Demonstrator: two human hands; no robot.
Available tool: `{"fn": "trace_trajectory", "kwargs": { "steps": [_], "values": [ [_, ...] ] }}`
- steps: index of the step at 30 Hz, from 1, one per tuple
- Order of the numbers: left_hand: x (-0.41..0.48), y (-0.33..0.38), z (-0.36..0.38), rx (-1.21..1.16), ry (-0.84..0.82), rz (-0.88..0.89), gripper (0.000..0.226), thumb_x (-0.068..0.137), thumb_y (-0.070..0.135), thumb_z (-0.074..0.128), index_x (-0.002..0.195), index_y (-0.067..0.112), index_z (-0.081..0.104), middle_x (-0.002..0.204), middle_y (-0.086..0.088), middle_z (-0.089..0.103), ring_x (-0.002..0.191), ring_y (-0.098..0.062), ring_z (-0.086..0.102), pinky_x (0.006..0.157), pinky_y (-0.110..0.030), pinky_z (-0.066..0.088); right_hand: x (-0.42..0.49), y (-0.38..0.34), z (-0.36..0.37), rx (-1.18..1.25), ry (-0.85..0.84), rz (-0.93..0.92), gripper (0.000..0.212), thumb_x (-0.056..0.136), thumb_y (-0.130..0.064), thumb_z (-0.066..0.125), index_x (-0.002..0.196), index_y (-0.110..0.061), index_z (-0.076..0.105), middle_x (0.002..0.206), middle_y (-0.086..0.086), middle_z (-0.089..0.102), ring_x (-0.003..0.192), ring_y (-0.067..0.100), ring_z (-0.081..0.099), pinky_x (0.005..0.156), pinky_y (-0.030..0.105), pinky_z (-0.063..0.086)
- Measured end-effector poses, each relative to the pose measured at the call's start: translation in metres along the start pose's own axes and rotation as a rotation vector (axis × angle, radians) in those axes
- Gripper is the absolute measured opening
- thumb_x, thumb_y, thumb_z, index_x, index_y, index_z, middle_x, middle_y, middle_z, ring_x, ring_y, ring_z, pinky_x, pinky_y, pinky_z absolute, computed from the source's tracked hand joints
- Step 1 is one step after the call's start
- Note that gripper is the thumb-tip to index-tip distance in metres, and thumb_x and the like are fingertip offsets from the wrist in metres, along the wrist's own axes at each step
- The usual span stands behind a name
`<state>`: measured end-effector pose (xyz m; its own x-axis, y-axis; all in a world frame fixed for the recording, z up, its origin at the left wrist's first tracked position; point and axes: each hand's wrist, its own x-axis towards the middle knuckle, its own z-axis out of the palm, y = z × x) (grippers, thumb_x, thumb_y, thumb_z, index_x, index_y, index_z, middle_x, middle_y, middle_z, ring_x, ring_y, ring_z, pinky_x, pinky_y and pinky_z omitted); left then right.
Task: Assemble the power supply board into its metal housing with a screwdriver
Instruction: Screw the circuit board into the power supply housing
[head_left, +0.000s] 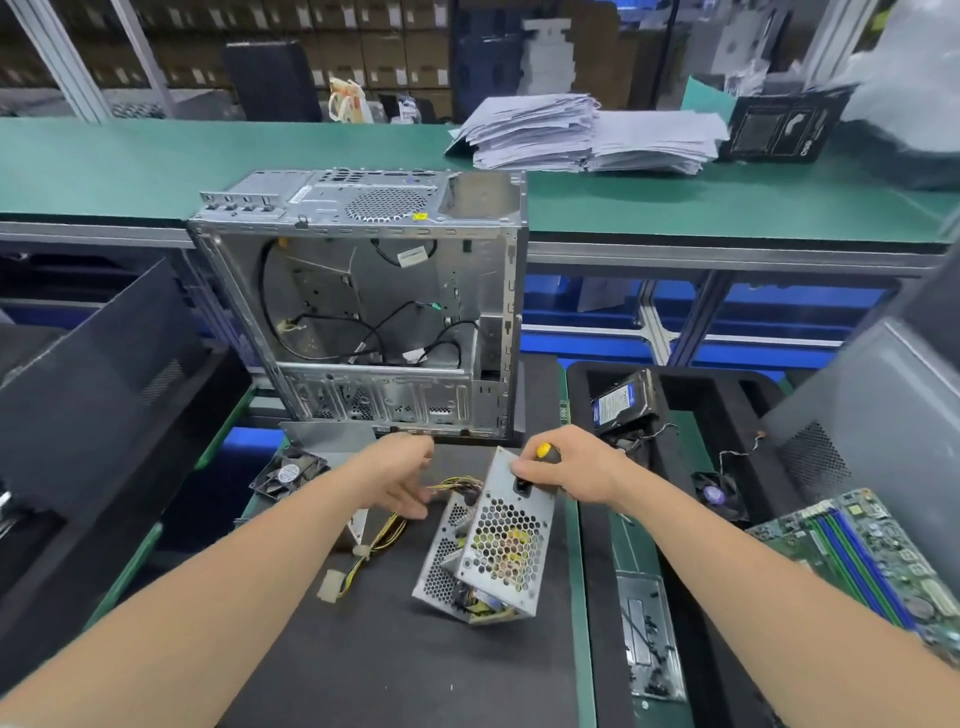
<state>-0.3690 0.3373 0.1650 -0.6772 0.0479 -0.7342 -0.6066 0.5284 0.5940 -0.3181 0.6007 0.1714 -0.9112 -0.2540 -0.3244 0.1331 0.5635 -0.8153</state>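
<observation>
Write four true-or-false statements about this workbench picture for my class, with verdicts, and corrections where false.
1. The right hand grips a screwdriver with a yellow-capped handle. True.
2. The power supply housing sits inside the computer case. False: it stands tilted on the black mat, in front of the case.
3. A stack of papers lies on the green bench behind the case. True.
4. The motherboard lies on the person's left. False: it lies on the right.
</observation>
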Motion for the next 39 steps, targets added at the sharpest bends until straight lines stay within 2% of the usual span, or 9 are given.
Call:
{"fn": "trace_trajectory", "kwargs": {
  "steps": [4,9,14,20,24,27,32,35,39],
  "values": [
    [0.017,-0.025,0.005,-0.083,-0.165,-0.157,0.062,0.105,0.047,0.047,0.157,0.017,0.029,0.136,-0.032,0.056,0.107,-0.041,0.065,0.101,-0.044,0.054,-0.004,0.003,-0.001,0.029,-0.018,-0.004,0.027,0.096,-0.050,0.070,0.089,-0.024,0.077,0.068,-0.003,0.062,0.055,0.011,0.048,0.050,0.023,0.038],
    [0.026,-0.030,0.027,-0.564,-0.182,-0.101,0.015,0.104,0.019,0.052,0.108,0.007,0.060,0.113,-0.019,0.073,0.125,-0.031,0.062,0.109,-0.041,0.044,-0.008,0.000,0.002,0.088,0.011,0.039,0.026,0.097,-0.045,0.072,0.090,-0.020,0.078,0.074,0.006,0.062,0.061,0.016,0.045,0.050,0.024,0.033],
    [0.025,-0.020,0.039,-0.754,-0.172,0.152,0.030,0.100,0.014,0.064,0.129,0.009,0.065,0.145,-0.009,0.056,0.147,-0.030,0.037,0.122,-0.040,0.030,-0.009,-0.010,0.010,0.147,0.073,0.076,0.025,0.097,-0.036,0.073,0.085,-0.015,0.079,0.068,0.009,0.053,0.050,0.014,0.033,0.046,0.023,0.025],
    [0.020,-0.018,0.041,-0.520,-0.255,0.378,0.041,0.103,-0.002,0.040,0.132,0.010,0.067,0.125,-0.010,0.073,0.125,-0.034,0.063,0.113,-0.049,0.046,-0.006,-0.024,0.020,0.052,0.204,0.164,0.026,0.098,-0.037,0.073,0.087,-0.014,0.081,0.051,-0.012,0.053,0.036,0.002,0.037,0.042,0.017,0.028],
    [0.018,-0.010,0.028,-0.406,-0.421,0.244,0.036,0.102,0.034,0.055,0.126,0.013,0.072,0.119,-0.015,0.071,0.108,-0.034,0.066,0.103,-0.050,0.050,0.004,-0.029,0.033,-0.015,0.349,0.246,0.027,0.096,-0.040,0.074,0.085,-0.016,0.079,0.058,-0.008,0.057,0.049,0.007,0.046,0.053,0.026,0.034],
    [0.023,-0.011,0.016,-0.306,-0.510,0.210,0.047,0.092,0.039,0.071,0.130,0.012,0.069,0.122,-0.012,0.069,0.110,-0.031,0.066,0.104,-0.049,0.050,0.007,-0.032,0.034,0.017,0.363,0.319,0.029,0.094,-0.039,0.076,0.086,-0.011,0.077,0.051,-0.006,0.053,0.044,0.014,0.042,0.050,0.026,0.033],
    [0.023,-0.006,0.008,-0.129,-0.561,0.279,0.025,0.091,0.025,0.077,0.114,0.015,0.078,0.119,-0.010,0.075,0.117,-0.026,0.069,0.101,-0.038,0.055,0.007,-0.026,0.036,0.239,0.359,0.400,0.033,0.091,-0.032,0.081,0.086,-0.001,0.070,0.046,0.000,0.041,0.045,0.018,0.028,0.044,0.024,0.023],
    [0.016,0.008,0.005,0.012,-0.496,0.344,0.013,0.091,0.026,0.078,0.099,0.016,0.080,0.101,0.003,0.077,0.086,-0.004,0.072,0.075,-0.022,0.044,0.005,-0.027,0.039,0.283,0.361,0.411,0.028,0.090,-0.034,0.082,0.087,-0.013,0.064,0.056,0.005,0.041,0.050,0.018,0.028,0.045,0.025,0.022],
    [0.018,0.018,0.003,0.112,-0.497,0.426,0.025,0.094,0.010,0.071,0.071,0.018,0.079,0.100,0.000,0.074,0.072,-0.009,0.055,0.072,-0.023,0.039,0.003,-0.023,0.044,0.392,0.316,0.473,0.031,0.088,-0.035,0.084,0.091,-0.015,0.060,0.079,0.012,0.046,0.051,0.017,0.028,0.048,0.026,0.020]
  ]
}}
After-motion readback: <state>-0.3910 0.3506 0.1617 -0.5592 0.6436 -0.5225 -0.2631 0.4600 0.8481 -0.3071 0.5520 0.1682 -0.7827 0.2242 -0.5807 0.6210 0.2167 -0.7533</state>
